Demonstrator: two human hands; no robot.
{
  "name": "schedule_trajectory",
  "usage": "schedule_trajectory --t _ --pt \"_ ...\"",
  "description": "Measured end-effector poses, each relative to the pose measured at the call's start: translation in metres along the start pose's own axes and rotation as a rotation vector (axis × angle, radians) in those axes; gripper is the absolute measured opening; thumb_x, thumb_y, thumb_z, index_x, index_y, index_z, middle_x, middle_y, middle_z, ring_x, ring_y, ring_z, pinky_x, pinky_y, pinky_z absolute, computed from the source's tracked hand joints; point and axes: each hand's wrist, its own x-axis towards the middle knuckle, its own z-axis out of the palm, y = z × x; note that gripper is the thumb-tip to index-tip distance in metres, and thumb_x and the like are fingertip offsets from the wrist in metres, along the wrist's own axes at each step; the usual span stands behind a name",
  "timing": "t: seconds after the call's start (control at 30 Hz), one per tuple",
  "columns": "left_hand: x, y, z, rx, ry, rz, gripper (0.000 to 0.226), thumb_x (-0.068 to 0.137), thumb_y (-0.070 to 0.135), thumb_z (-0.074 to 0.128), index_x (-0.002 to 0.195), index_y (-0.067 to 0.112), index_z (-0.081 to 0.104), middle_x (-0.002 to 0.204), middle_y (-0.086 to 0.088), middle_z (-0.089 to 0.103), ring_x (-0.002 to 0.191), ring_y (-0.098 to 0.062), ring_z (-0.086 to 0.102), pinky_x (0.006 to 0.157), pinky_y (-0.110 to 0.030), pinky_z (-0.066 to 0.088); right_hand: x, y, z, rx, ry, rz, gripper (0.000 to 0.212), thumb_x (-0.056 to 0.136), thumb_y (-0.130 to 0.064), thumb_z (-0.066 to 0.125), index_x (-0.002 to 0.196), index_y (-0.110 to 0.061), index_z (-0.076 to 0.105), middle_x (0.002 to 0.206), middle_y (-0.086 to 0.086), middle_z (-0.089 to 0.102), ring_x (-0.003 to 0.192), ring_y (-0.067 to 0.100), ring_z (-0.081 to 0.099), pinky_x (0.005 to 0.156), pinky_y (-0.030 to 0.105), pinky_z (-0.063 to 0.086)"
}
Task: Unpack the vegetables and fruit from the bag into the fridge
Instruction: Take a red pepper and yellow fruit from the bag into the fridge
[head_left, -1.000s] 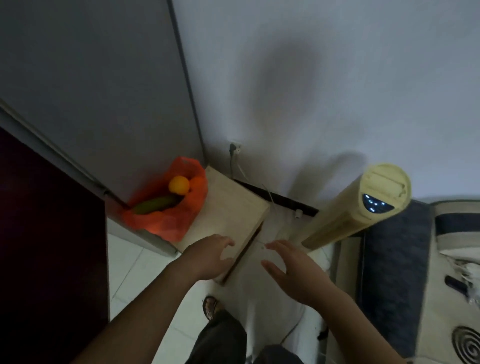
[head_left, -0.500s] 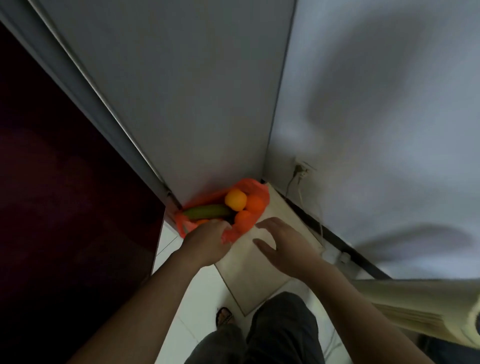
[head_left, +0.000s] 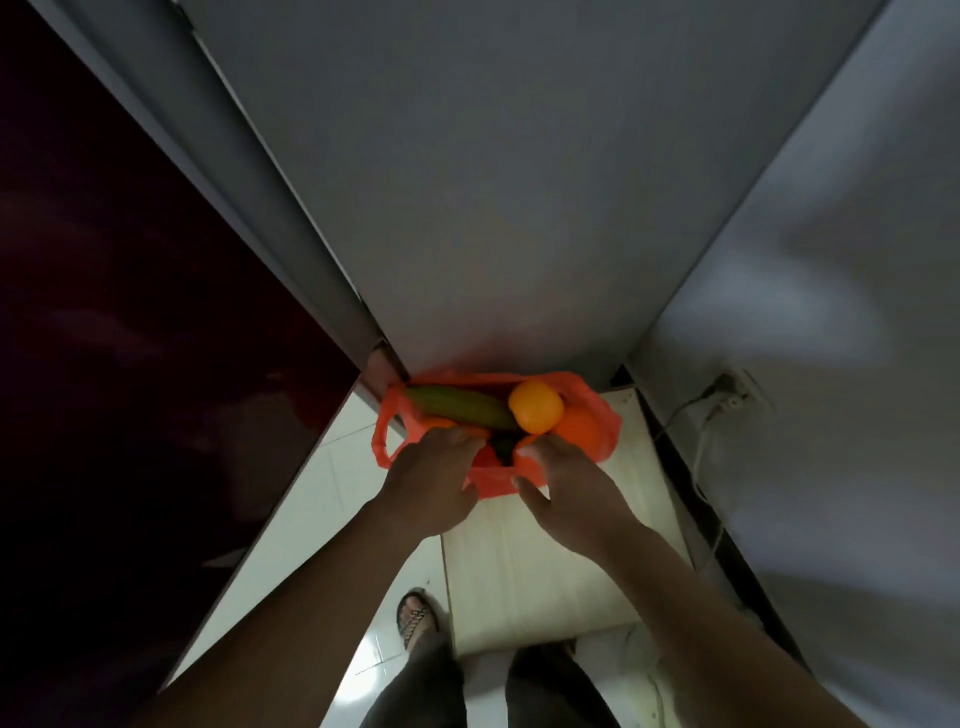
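An orange plastic bag (head_left: 597, 441) sits at the far end of a pale wooden stand (head_left: 545, 571), against the grey side of the fridge (head_left: 493, 208). In its open mouth lie a long green cucumber (head_left: 457, 408) and an orange (head_left: 536, 406); more orange fruit shows through the plastic. My left hand (head_left: 431, 478) curls its fingers over the bag's near rim, fingertips hidden inside. My right hand (head_left: 566, 488) pinches the near rim between thumb and fingers.
The fridge's dark maroon door (head_left: 130, 338) fills the left side and stands shut. A white wall on the right carries a socket (head_left: 732, 389) with a cable running down. White floor tiles and my sandalled foot (head_left: 414, 618) lie below the stand.
The view swung left and down onto the bag. Both hands moved forward from above the stand to the bag's near rim and took hold of it.
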Motion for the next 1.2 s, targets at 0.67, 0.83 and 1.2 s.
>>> schedule_trajectory --t 0.67,0.83,1.2 --pt "-0.006 -0.018 0.069 0.145 -0.145 0.023 0.043 0.092 0.035 0.045 0.132 0.018 0.045 0.124 -0.003 0.055 0.111 -0.021 0.052 0.1 -0.034 0.04 0.001 0.045 0.041 -0.122 -0.228 -0.042 0.033 0.094 -0.04 0.046 0.12 -0.02 0.052 0.112 -0.002 0.062 0.1 0.013 0.059 0.08 0.027 0.05" --pt "0.005 -0.023 0.062 0.035 -0.045 0.008 0.042 0.093 0.044 0.041 0.13 0.025 0.047 0.119 0.001 0.058 0.106 -0.019 0.056 0.09 -0.032 0.046 0.023 0.04 0.029 -0.04 -0.133 -0.058 0.031 0.093 -0.032 0.05 0.121 -0.019 0.055 0.114 -0.002 0.062 0.101 0.009 0.058 0.076 0.009 0.037" --pt "0.06 -0.041 0.044 -0.156 0.116 -0.012 0.036 0.093 0.041 0.044 0.125 0.028 0.052 0.12 0.007 0.058 0.107 -0.014 0.056 0.074 -0.024 0.042 0.07 0.065 -0.005 -0.124 -0.075 -0.079 0.034 0.084 -0.026 0.065 0.116 -0.017 0.06 0.117 -0.001 0.063 0.105 0.015 0.059 0.082 0.009 0.031"
